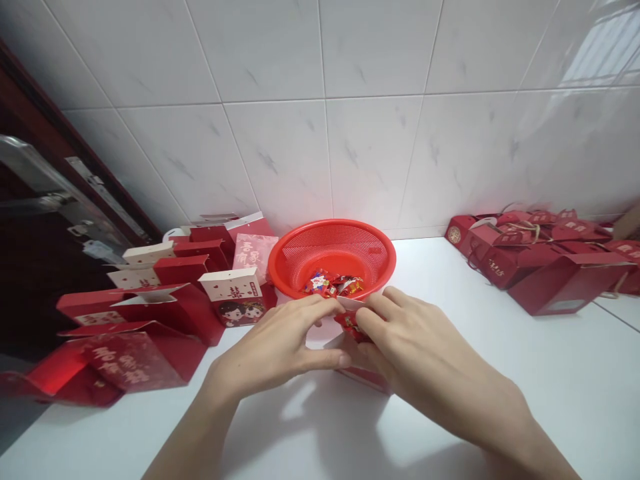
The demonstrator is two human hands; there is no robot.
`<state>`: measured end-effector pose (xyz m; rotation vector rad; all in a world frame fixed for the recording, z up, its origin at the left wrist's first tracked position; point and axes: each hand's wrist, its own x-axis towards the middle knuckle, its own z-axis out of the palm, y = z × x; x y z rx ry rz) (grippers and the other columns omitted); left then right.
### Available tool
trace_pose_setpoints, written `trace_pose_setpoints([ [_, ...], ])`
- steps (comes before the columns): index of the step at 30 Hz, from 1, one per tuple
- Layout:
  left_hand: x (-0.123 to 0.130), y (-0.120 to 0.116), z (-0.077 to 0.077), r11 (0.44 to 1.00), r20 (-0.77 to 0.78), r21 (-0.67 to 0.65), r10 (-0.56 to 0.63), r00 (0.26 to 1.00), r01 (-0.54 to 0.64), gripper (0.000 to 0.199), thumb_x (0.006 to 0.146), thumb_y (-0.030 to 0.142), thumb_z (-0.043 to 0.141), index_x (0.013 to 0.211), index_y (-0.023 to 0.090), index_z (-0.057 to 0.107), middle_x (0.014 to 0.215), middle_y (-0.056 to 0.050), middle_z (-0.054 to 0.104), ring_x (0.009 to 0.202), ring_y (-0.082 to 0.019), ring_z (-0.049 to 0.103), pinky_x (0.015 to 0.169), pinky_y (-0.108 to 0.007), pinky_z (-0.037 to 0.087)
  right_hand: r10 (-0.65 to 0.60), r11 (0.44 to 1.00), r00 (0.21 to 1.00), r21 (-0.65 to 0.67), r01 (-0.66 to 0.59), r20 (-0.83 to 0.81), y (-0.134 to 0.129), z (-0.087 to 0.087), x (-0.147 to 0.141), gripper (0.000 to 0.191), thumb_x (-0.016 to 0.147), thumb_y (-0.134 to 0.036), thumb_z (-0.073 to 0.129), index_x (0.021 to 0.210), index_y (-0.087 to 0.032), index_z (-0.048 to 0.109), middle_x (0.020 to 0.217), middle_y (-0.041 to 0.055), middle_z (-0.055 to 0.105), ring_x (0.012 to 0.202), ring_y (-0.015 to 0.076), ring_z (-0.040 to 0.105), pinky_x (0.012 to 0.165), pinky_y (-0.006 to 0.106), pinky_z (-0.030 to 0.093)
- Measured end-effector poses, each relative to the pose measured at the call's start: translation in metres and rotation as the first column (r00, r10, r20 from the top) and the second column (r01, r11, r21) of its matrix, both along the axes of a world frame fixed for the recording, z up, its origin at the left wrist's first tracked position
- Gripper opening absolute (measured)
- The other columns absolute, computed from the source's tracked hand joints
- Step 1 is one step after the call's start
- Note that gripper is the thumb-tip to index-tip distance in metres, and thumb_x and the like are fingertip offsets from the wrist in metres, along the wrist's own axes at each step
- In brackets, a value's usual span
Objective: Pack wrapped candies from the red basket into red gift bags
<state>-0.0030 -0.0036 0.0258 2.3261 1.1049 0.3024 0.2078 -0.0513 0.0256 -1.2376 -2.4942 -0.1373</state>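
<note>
A small red-and-pink paper candy box (367, 379) stands on the white table in front of me with its top open, partly hidden by my hands. My left hand (273, 350) grips the box at its opening, thumb on the near edge and fingers at the far side. Between the fingers of my right hand (425, 353) is a red-wrapped candy (349, 325), right at the mouth of the box. Just behind is a red plastic colander (333, 228) with several wrapped candies (334, 285) at its bottom.
Several open red and cream paper boxes (150, 357) stand in a cluster on the left. More red boxes (555, 273), some with cord handles, are grouped on the right. A tiled wall (370, 153) rises behind the table (510, 360); a dark door (45, 220) is at far left.
</note>
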Motion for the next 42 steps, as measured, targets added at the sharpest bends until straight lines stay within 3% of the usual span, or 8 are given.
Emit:
trace_pose_setpoints([
  [6,0.004,-0.004,0.001,0.999,-0.021,0.014,0.049,0.999,-0.048,0.039,0.083,0.059,0.068,0.11,0.03,0.065,0.112,0.0,0.069,0.103,-0.025,0.064,0.08,-0.03,0.048,-0.001,1.0,1.0,0.006,0.001,0.012,-0.003,-0.004,0.0,0.01,0.092,-0.013,0.058,0.083,-0.018,0.058,0.087,0.0082,0.064,0.077,0.0201,0.054,0.065,0.032,0.038],
  [12,0.004,-0.009,0.002,0.999,-0.064,0.022,0.041,0.997,-0.039,0.038,0.081,0.059,0.07,0.102,0.028,0.063,0.107,0.0,0.067,0.103,-0.025,0.062,0.081,-0.032,0.048,0.024,0.999,0.999,-0.031,-0.022,0.033,-0.005,-0.003,0.002,0.016,0.083,-0.004,0.06,0.085,-0.019,0.059,0.088,0.006,0.066,0.075,0.0201,0.052,0.064,0.033,0.038],
  [17,0.004,-0.009,0.0,0.998,-0.049,0.027,0.058,0.997,-0.057,0.035,0.081,0.057,0.071,0.096,0.026,0.061,0.104,0.0,0.067,0.098,-0.024,0.062,0.081,-0.032,0.047,-0.006,0.988,0.999,-0.155,0.012,0.043,0.0,0.0,-0.007,0.011,0.089,-0.013,0.06,0.079,-0.017,0.06,0.087,0.0086,0.067,0.081,0.0223,0.057,0.063,0.033,0.04],
  [23,0.001,-0.008,-0.001,0.998,-0.014,0.016,0.055,0.998,-0.054,0.032,0.083,0.054,0.069,0.097,0.026,0.061,0.105,-0.002,0.066,0.098,-0.025,0.062,0.08,-0.032,0.047,0.092,0.988,0.994,-0.117,-0.098,-0.062,-0.001,-0.002,-0.001,0.019,0.091,-0.011,0.057,0.073,-0.019,0.055,0.102,0.0066,0.066,0.086,0.019,0.056,0.067,0.032,0.04],
  [28,0.001,-0.013,0.0,1.0,0.009,-0.018,0.004,1.0,-0.004,0.035,0.083,0.058,0.069,0.098,0.027,0.063,0.104,-0.001,0.067,0.094,-0.024,0.063,0.077,-0.032,0.048,0.109,0.992,0.993,-0.056,-0.111,-0.038,-0.004,0.002,0.007,0.017,0.093,-0.012,0.056,0.078,-0.019,0.059,0.088,0.0055,0.063,0.078,0.0179,0.054,0.064,0.031,0.036],
  [34,-0.001,-0.015,-0.001,1.0,-0.024,-0.015,-0.012,1.0,0.012,0.036,0.082,0.056,0.071,0.104,0.028,0.065,0.106,-0.001,0.068,0.097,-0.025,0.063,0.078,-0.032,0.048,0.165,0.983,0.986,-0.077,-0.166,-0.019,-0.002,0.007,0.009,0.017,0.094,-0.013,0.058,0.079,-0.02,0.059,0.077,0.0018,0.064,0.07,0.0158,0.054,0.064,0.032,0.033],
  [42,-0.003,-0.016,-0.002,1.0,-0.082,-0.004,-0.009,0.997,0.009,0.032,0.083,0.056,0.068,0.093,0.026,0.062,0.097,0.0,0.066,0.088,-0.022,0.063,0.07,-0.028,0.045,0.236,0.962,0.972,-0.137,-0.235,-0.015,0.002,0.009,0.016,0.018,0.095,-0.012,0.057,0.079,-0.019,0.059,0.082,-0.0006,0.067,0.064,0.0133,0.05,0.066,0.033,0.03],
])
